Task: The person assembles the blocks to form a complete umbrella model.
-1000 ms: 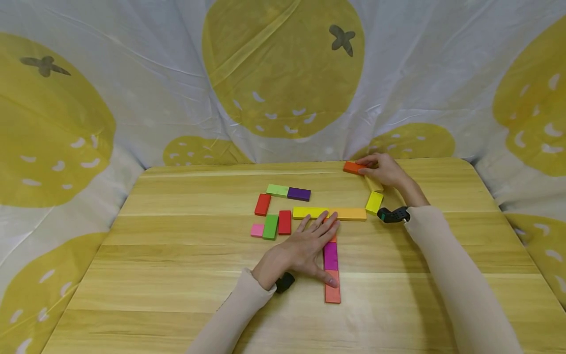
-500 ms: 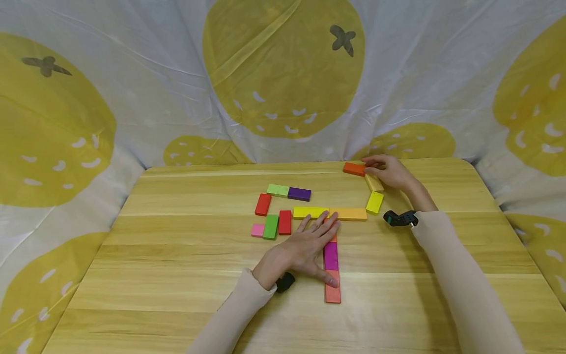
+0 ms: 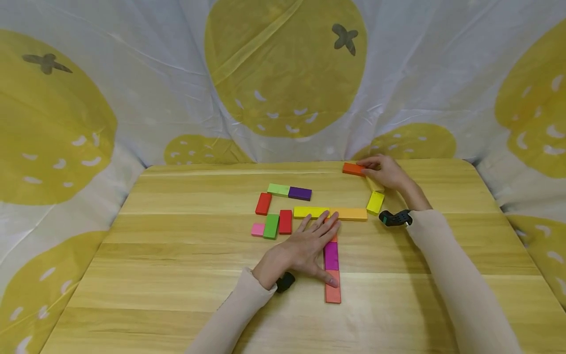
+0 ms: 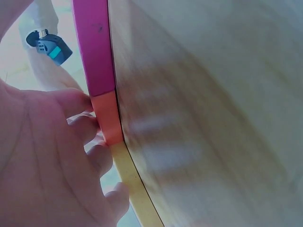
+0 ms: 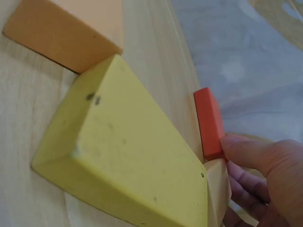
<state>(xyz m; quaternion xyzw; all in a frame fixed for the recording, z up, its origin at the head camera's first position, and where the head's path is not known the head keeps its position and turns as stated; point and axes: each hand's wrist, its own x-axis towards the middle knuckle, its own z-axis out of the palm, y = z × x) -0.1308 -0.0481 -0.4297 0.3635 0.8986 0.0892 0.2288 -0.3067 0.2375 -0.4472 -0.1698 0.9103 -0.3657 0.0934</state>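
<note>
My left hand [image 3: 305,246] lies with fingers spread and straight over a column of blocks in the head view. Its thumb is on the salmon block [image 3: 333,292]; the fingertips reach the yellow block [image 3: 309,212] and light-orange block [image 3: 349,214]. Between them runs a magenta block [image 3: 331,255]. At the table's far edge, my right hand [image 3: 384,172] pinches the right end of an orange-red block [image 3: 353,169] between thumb and fingers. Below that hand, a pale wooden block [image 5: 218,187] joins the orange-red one to a yellow block [image 5: 132,146]; the hand partly covers it in the head view.
Left of the column lie two red blocks [image 3: 263,203], a green block [image 3: 271,226], a pink block [image 3: 258,229], a light-green block [image 3: 278,190] and a purple block [image 3: 300,193]. A fruit-print cloth [image 3: 283,73] hangs behind the wooden table [image 3: 168,295].
My right hand slid slightly right along the orange-red block's end, then came back left onto it. The orange-red block barely moved, and my left hand stayed still.
</note>
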